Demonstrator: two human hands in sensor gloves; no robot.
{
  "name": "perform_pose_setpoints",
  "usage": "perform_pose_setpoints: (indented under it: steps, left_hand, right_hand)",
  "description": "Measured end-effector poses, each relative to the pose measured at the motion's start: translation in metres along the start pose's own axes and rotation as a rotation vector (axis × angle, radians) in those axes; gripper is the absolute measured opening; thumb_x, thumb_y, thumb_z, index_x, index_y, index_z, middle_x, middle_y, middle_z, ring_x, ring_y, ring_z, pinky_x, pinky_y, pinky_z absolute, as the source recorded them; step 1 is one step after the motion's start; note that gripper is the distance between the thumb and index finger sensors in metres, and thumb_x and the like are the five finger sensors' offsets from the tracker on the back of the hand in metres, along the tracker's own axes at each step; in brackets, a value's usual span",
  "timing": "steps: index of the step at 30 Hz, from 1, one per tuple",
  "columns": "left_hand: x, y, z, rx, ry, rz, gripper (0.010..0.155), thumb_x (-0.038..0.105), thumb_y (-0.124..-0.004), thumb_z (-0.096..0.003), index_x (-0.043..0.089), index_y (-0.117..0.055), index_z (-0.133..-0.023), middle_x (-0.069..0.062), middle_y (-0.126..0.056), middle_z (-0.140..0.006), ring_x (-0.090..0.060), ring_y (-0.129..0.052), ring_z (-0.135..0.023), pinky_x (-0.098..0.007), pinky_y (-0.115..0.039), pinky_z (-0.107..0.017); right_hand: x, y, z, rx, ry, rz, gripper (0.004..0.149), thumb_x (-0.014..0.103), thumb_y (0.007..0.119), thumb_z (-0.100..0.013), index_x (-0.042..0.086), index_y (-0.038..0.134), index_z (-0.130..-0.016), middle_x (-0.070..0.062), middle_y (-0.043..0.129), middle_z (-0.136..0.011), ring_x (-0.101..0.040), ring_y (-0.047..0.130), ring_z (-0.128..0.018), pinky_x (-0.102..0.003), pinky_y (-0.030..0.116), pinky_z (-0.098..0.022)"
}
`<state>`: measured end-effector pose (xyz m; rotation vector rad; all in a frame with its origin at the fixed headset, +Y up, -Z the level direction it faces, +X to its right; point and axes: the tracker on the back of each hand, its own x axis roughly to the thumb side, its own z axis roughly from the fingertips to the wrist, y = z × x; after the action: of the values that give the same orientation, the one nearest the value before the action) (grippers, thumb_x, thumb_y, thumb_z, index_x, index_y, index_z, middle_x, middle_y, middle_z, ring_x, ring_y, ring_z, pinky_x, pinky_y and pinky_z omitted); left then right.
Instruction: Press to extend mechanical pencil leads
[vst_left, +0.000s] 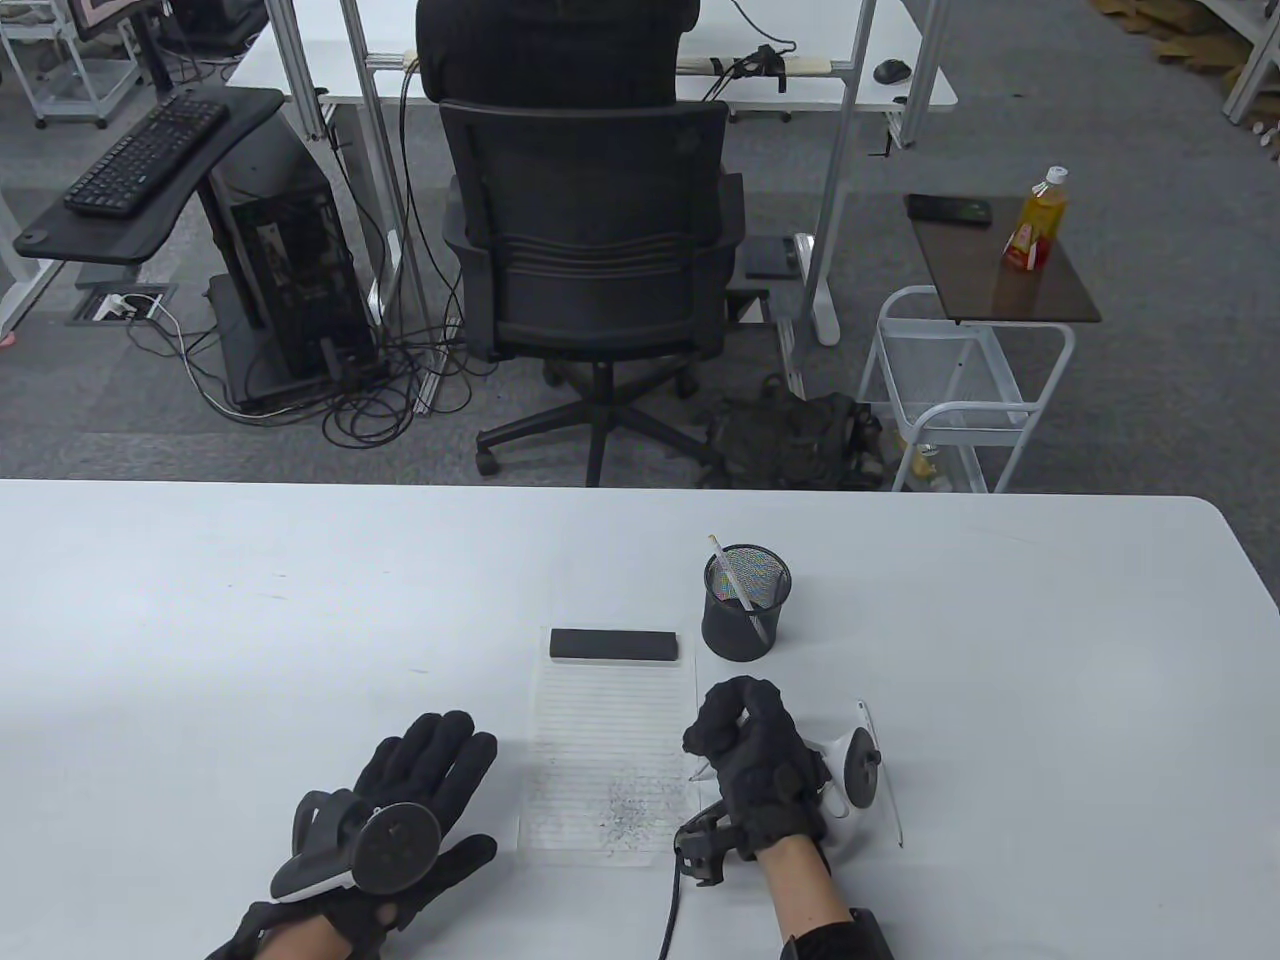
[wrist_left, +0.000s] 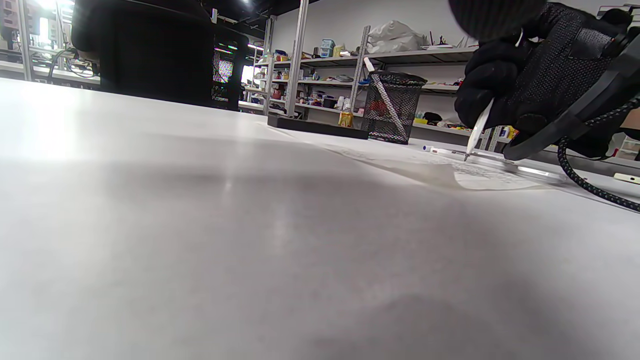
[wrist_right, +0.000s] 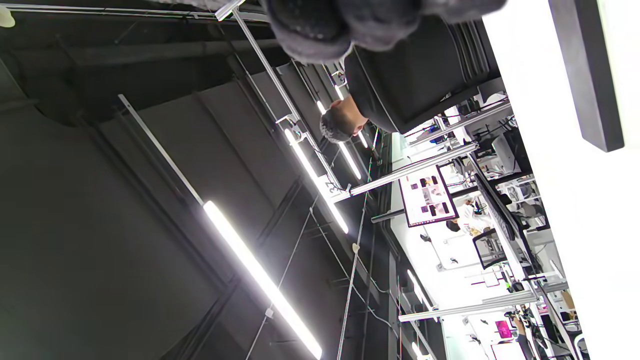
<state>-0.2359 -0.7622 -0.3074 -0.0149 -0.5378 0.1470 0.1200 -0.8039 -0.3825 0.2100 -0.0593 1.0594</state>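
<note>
My right hand (vst_left: 748, 745) grips a white mechanical pencil (wrist_left: 479, 131) upright, with its tip down on the lined paper (vst_left: 610, 740) near grey scribbles. The left wrist view shows this hand (wrist_left: 540, 85) closed around the pencil's upper part. My left hand (vst_left: 420, 790) rests flat on the table, fingers spread, holding nothing, left of the paper. A second white pencil (vst_left: 885, 790) lies on the table right of my right hand. A third pencil (vst_left: 735, 585) stands in the black mesh cup (vst_left: 745, 610). In the right wrist view only curled gloved fingers (wrist_right: 350, 20) show at the top.
A black rectangular block (vst_left: 612, 645) lies across the top of the paper, left of the cup; it also shows in the right wrist view (wrist_right: 587, 75). The white table (vst_left: 250, 620) ends at a far edge, with an office chair (vst_left: 590, 250) beyond it.
</note>
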Motion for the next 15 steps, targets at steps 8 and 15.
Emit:
perform_pose_setpoints:
  steps: [8,15]
  left_hand:
    - [-0.0005,-0.0001,-0.0004,0.000,0.001,-0.002,0.090,0.063,-0.067,-0.0460,0.026,-0.022,-0.115,-0.012,-0.019,-0.120,-0.044,-0.028,-0.112,-0.065,-0.036,-0.077]
    - [-0.0005,0.0001,-0.0001,0.000,0.003,-0.001,0.090,0.063,-0.067,-0.0460,0.025,-0.022,-0.115,-0.012,-0.019,-0.120,-0.045,-0.028,-0.112,-0.065,-0.036,-0.077]
  right_hand:
    - [-0.0005,0.0004,0.0000,0.006,0.002,0.013,0.052,0.050,0.060,-0.061,0.006,0.087,-0.068,-0.014,0.086,-0.053,-0.040,0.083,-0.041,-0.069,0.069,-0.046]
    - [-0.0012,0.0004,-0.0003,0.007,0.005,0.015,0.052,0.049,0.060,-0.061,0.006,0.087,-0.068,-0.014,0.086,-0.053,-0.040,0.083,-0.041,-0.069,0.069,-0.047]
